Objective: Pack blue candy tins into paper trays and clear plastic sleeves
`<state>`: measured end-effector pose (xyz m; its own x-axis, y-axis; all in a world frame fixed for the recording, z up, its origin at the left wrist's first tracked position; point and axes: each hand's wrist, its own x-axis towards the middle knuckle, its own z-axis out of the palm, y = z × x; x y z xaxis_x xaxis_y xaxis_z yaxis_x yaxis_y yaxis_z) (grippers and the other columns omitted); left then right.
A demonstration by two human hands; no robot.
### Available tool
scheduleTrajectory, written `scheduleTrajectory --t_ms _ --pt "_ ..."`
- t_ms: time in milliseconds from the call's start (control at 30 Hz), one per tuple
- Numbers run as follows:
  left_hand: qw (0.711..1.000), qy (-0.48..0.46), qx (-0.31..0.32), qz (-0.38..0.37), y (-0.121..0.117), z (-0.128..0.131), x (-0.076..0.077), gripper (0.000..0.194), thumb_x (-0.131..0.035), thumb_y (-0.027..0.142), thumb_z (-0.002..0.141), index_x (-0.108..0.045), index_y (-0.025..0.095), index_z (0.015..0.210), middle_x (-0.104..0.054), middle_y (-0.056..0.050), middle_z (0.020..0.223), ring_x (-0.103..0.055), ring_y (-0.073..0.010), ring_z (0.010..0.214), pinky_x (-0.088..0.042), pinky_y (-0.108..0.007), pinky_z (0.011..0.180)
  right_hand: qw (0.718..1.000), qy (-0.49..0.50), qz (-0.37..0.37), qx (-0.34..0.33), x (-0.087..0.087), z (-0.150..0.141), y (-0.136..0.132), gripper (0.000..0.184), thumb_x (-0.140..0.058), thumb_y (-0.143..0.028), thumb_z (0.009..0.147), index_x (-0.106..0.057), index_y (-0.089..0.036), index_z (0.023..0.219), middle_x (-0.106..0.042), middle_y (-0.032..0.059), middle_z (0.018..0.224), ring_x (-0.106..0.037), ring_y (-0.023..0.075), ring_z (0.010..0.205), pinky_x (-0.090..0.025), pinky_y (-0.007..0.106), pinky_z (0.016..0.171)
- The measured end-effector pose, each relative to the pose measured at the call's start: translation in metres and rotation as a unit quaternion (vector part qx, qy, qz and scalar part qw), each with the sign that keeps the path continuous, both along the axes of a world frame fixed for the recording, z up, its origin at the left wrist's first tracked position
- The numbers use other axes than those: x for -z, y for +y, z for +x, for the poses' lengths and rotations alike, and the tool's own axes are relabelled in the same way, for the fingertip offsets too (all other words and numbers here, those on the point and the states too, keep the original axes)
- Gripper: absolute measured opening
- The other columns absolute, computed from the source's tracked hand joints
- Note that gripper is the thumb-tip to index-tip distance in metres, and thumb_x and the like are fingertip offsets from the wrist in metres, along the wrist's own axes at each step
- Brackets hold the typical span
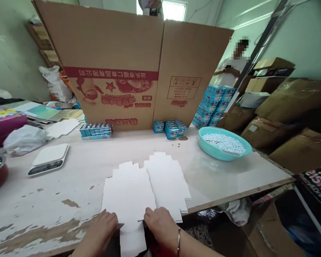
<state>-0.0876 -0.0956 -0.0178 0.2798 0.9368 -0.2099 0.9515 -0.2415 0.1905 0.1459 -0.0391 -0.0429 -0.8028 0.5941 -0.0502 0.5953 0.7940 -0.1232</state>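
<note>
A white die-cut cardboard blank (130,192) lies at the front edge of the table, its near end sticking out past the edge. My left hand (105,226) grips a side flap of it with curled fingers, on the left. On the opposite side my right hand (159,222), with a bangle at the wrist, pinches the other flap between thumb and fingers. Both flaps are bent up at the near end. Beside it on the right lies a stack of similar white blanks (167,180), partly overlapped by the held one.
A turquoise basin (216,152) of small white pieces stands right. Behind are small blue boxes (172,129), a blue display box (96,132) and a large upright carton (112,43). White scales (49,159) sit left. A person (230,71) stands behind stacked blue boxes (212,101).
</note>
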Motion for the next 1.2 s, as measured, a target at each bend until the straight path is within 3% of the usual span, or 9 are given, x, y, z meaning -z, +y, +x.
scheduleTrajectory --t_ms 133,233,333,400,633,767,933,1100,1200 --pt "0.986 0.142 -0.029 -0.078 0.014 0.03 -0.011 0.045 -0.033 -0.003 0.078 -0.064 0.022 0.098 -0.065 -0.005 0.107 -0.056 -0.0283 0.108 -0.03 -0.063 0.103 0.999 -0.022 -0.005 0.032 0.001 -0.006 -0.002 0.03 -0.065 -0.011 0.075 -0.053 -0.016 0.103 -0.06 0.0075 0.106 -0.062 0.0177 0.061 -0.025 0.029 0.038" --pt "0.979 0.178 -0.06 -0.079 0.021 0.038 -0.017 0.052 -0.03 -0.006 0.075 -0.063 0.023 0.103 -0.062 -0.006 0.115 -0.051 -0.0303 0.115 -0.029 -0.068 0.099 0.998 0.035 0.05 -0.005 0.019 -0.007 0.009 0.022 -0.059 -0.008 0.079 -0.052 -0.018 0.097 -0.059 0.0056 0.103 -0.06 0.0153 0.061 -0.029 0.028 0.041" --pt "0.981 0.148 -0.064 -0.11 0.023 0.041 -0.022 0.04 -0.033 0.002 0.081 -0.062 0.021 0.1 -0.061 -0.008 0.113 -0.051 -0.0289 0.112 -0.045 -0.048 0.087 0.989 0.103 0.09 -0.06 0.038 -0.006 0.022 0.009 -0.054 -0.009 0.086 -0.053 -0.017 0.091 -0.059 0.0055 0.091 -0.058 0.0161 0.067 -0.039 0.027 0.051" --pt "0.987 0.112 -0.052 -0.1 0.023 0.044 -0.022 0.03 -0.035 0.011 0.087 -0.062 0.02 0.095 -0.062 -0.008 0.107 -0.054 -0.0252 0.104 -0.046 -0.036 0.079 0.98 0.148 0.096 -0.088 0.045 -0.005 0.028 0.008 -0.052 -0.008 0.088 -0.055 -0.015 0.091 -0.06 0.0064 0.086 -0.056 0.017 0.071 -0.044 0.027 0.059" --pt "0.994 0.026 -0.102 0.027 0.023 0.044 0.007 0.032 -0.035 0.039 0.097 -0.06 0.019 0.095 -0.065 -0.006 0.085 -0.059 -0.0191 0.084 -0.041 -0.028 0.07 0.955 0.254 0.095 -0.119 0.065 0.003 0.032 0.024 -0.037 -0.006 0.093 -0.059 -0.011 0.101 -0.06 0.0098 0.086 -0.055 0.0186 0.076 -0.049 0.031 0.068" --pt "0.998 0.027 -0.054 0.032 0.021 0.042 0.013 0.031 -0.036 0.033 0.097 -0.063 0.019 0.09 -0.062 -0.006 0.085 -0.056 -0.0178 0.083 -0.039 -0.027 0.068 0.948 0.265 0.069 -0.161 0.059 0.018 0.026 0.034 -0.038 -0.009 0.093 -0.048 -0.006 0.126 -0.06 0.0171 0.108 -0.056 0.0215 0.092 -0.05 0.036 0.081" --pt "0.998 0.041 0.039 0.036 0.02 0.043 0.005 0.027 -0.041 0.031 0.095 -0.064 0.022 0.105 -0.061 -0.007 0.09 -0.053 -0.0207 0.089 -0.041 -0.029 0.069 0.963 0.204 0.011 -0.175 0.054 0.033 0.02 0.083 -0.063 -0.05 0.081 -0.03 -0.006 0.143 -0.045 0.0217 0.136 -0.046 0.0336 0.116 -0.044 0.051 0.096" --pt "0.992 0.001 0.12 0.049 0.018 0.04 -0.004 0.074 -0.058 0.07 0.072 -0.055 0.013 0.12 -0.057 -0.014 0.11 -0.05 -0.0279 0.099 -0.045 -0.04 0.083 0.954 0.264 0.041 -0.137 0.064 0.022 0.017 0.055 -0.047 -0.026 0.091 -0.035 -0.006 0.141 -0.053 0.0197 0.125 -0.05 0.0294 0.108 -0.05 0.048 0.089" --pt "0.991 0.026 0.131 0.021 0.023 0.039 -0.004 0.041 -0.049 0.045 0.089 -0.059 0.014 0.114 -0.059 -0.013 0.106 -0.053 -0.025 0.097 -0.045 -0.037 0.082 0.945 0.307 0.049 -0.105 0.064 0.012 0.019 0.048 -0.036 -0.012 0.093 -0.036 -0.011 0.14 -0.06 0.0156 0.11 -0.055 0.0252 0.094 -0.053 0.043 0.08"
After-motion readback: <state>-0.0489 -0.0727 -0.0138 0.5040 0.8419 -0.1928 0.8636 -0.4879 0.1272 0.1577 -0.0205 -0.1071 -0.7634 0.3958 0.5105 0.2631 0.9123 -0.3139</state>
